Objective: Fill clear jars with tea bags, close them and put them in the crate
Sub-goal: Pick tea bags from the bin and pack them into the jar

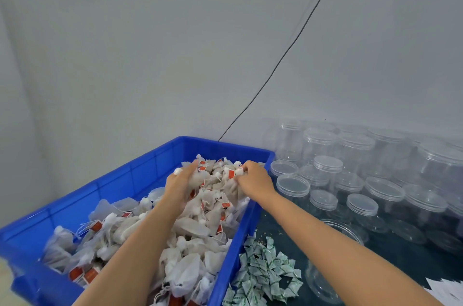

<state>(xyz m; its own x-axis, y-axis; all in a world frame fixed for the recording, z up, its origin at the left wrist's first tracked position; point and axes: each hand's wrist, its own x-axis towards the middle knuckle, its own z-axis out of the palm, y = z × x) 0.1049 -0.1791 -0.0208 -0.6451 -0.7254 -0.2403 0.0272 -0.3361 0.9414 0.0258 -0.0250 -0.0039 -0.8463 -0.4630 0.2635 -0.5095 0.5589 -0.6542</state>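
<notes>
A blue plastic crate point(120, 183) on the left is heaped with white tea bags point(190, 233) that carry red tags. My left hand point(179, 183) presses into the far side of the heap, fingers curled around a bundle of bags. My right hand point(253, 179) grips the same bundle from the right, near the crate's far right corner. An open clear jar point(328, 270) lies on the dark table under my right forearm, partly hidden by it.
Many clear jars with clear lids point(360, 175) stand packed at the right along the wall. A pile of small green-and-white packets point(263, 273) lies beside the crate. White paper slips point(448, 290) sit at the bottom right. A black cable point(288, 50) runs down the wall.
</notes>
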